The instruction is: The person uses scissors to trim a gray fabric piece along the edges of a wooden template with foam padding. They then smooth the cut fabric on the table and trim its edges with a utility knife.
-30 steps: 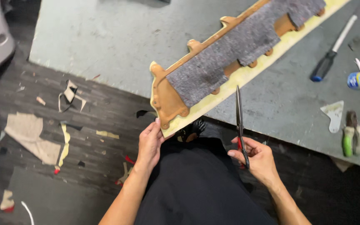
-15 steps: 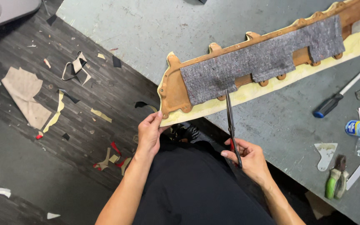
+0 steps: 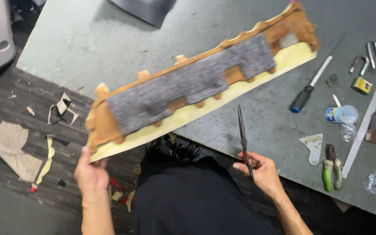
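Swung further across the grey bench (image 3: 109,39) since half a second before: long padded panel (image 3: 188,91), brown trim and grey felt up, near end overhanging. Left hand (image 3: 91,174) grip pinched that corner. Right hand (image 3: 260,169) grip closed round upright scissors (image 3: 243,139), just beside the panel's cream edge.

The panel (image 3: 188,91) has swung flatter and slid toward 9 o'clock with the left hand (image 3: 91,174), while the scissors (image 3: 243,135) now stand clear of its edge.
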